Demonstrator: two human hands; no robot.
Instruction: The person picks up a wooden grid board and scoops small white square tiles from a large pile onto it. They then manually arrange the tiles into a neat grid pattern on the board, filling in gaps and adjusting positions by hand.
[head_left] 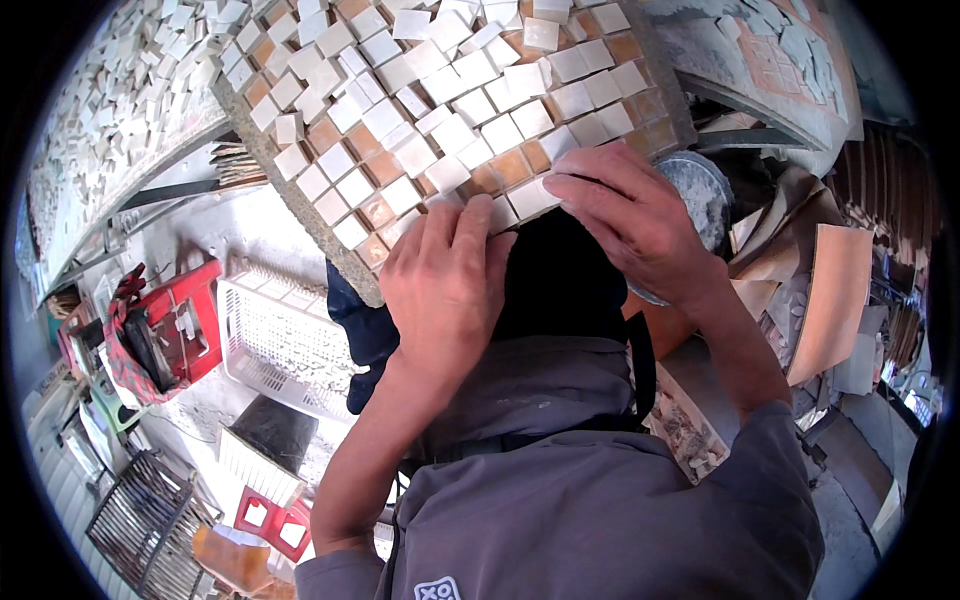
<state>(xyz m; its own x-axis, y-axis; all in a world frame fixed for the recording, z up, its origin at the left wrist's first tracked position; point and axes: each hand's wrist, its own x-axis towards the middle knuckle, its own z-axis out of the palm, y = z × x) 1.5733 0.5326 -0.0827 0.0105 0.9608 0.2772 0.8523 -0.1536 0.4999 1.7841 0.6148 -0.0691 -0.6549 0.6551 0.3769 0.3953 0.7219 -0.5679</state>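
Note:
A grid board (pixel 362 292) lies before me, its square compartments showing tan-orange bases, with many small white square tiles (pixel 383 120) set in rows or lying loose and tilted on top. At its near edge, my left hand (pixel 440 280) is closed, fingertips pressed together on a small white tile (pixel 503 214) and the thumb below the edge. Just to the right, my right hand (pixel 635 215) is closed too, its fingertips at the right end of another white tile (pixel 533 198). Its thumb is mostly hidden.
Loose white tiles (pixel 130 110) are heaped on the table at far left. A grey bucket (pixel 700 190) stands beyond my right hand. White plastic basket (pixel 290 335) and red stool (pixel 185 320) are on the floor at left. Cardboard sheets (pixel 832 300) lean at right.

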